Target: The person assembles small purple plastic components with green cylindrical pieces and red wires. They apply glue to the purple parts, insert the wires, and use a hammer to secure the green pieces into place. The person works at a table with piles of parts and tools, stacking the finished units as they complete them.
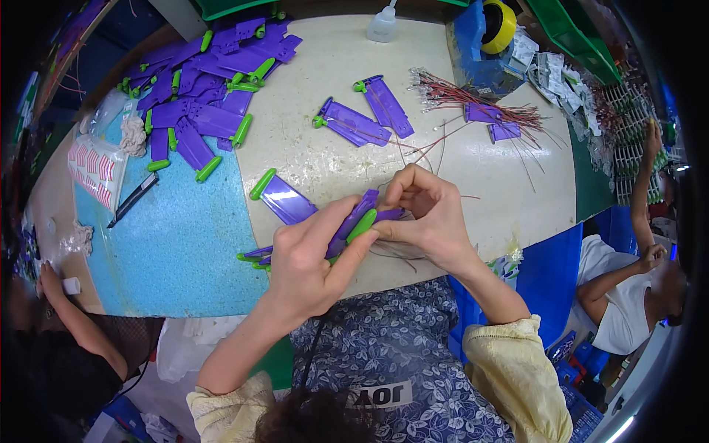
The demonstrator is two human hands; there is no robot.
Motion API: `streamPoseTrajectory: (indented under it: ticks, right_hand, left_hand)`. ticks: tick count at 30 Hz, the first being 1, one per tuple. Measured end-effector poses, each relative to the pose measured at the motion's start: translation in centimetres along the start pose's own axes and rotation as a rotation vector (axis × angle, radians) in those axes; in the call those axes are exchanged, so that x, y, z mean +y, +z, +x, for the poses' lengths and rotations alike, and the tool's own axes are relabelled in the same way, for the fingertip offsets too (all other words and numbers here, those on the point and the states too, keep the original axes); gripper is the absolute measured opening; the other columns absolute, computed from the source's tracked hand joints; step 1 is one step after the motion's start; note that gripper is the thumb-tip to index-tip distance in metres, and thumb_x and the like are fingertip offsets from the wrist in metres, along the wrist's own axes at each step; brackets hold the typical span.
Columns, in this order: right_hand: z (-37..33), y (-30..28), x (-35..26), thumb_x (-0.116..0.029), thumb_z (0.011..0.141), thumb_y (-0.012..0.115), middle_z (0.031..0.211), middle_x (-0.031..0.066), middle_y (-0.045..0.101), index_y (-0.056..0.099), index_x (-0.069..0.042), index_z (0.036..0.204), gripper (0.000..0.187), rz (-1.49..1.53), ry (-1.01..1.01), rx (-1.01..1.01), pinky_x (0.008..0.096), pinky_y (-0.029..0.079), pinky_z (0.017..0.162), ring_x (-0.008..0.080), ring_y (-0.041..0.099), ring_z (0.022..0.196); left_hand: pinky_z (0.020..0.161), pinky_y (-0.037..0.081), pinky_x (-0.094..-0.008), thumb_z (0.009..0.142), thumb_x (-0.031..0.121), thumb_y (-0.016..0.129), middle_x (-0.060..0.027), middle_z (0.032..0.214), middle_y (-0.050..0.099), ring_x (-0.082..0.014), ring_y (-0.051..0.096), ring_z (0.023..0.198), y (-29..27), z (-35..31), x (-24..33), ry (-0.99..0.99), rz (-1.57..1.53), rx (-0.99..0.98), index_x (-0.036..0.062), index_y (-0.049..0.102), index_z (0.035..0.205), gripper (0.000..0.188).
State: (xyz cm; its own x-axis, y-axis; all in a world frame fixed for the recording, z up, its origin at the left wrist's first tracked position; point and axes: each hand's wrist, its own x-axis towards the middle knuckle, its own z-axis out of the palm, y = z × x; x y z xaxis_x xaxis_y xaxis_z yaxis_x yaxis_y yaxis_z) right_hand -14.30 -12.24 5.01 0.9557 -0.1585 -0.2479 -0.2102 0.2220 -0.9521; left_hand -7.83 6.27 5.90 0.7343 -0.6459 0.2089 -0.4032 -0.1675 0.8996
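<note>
My left hand [310, 255] is closed around a flat purple plastic part with a green rounded tip [362, 224], held just above the table's near edge. At its right end my right hand [432, 218] is bent into a pinch, and the fingers hide what is between them. Thin wires [399, 255] trail below that hand. Another purple part with a green end [286, 199] lies just beyond my left hand. Some more purple and green pieces [255, 256] are partly covered by the left wrist side.
A heap of purple parts [214, 70] covers the back left. Two more parts [384, 107] lie mid-table. A bundle of red wires [480, 107], a blue tape dispenser [480, 63] and a white squeeze bottle [382, 26] stand farther back. A black pen [133, 199] rests left. Other people work at both sides.
</note>
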Motion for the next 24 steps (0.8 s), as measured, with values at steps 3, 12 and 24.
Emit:
streamPoseTrajectory:
  ticks: [3,12,24]
  right_hand:
    - [0.2,-0.6,0.3,0.002,0.072,0.086,0.092,0.0047,0.067,0.063,-0.002,0.093,0.031,0.047,0.103,-0.060,0.0234,0.052,0.079,0.0095,0.065,0.084]
    - [-2.3,-1.2,-2.7,-0.003,0.080,0.079,0.073,0.0062,0.071,0.068,0.004,0.098,0.022,-0.562,0.044,0.065,0.0256,0.053,0.064,0.0111,0.065,0.064]
    - [-3.3,-5.0,-4.5,-0.001,0.083,0.075,0.068,0.0022,0.055,0.069,0.003,0.083,0.007,-0.689,-0.295,0.449,0.0248,0.033,0.050,0.0065,0.045,0.057]
  left_hand:
    - [0.060,0.048,-0.0247,0.085,0.006,0.076,-0.0104,0.082,0.069,-0.0114,0.063,0.067,0.0,0.1,0.0,0.024,0.006,-0.010,-0.0072,0.064,0.113,0.033]
    - [0.062,0.054,-0.0397,0.086,0.011,0.070,-0.0189,0.083,0.069,-0.0342,0.070,0.069,-1.2,0.6,0.2,-0.150,0.024,-0.164,0.0027,0.060,0.118,0.035]
    - [0.051,0.044,-0.0268,0.097,0.021,0.067,-0.0053,0.070,0.065,-0.0105,0.059,0.055,-2.5,2.8,0.9,-0.621,-0.471,-0.466,0.0000,0.064,0.096,0.021]
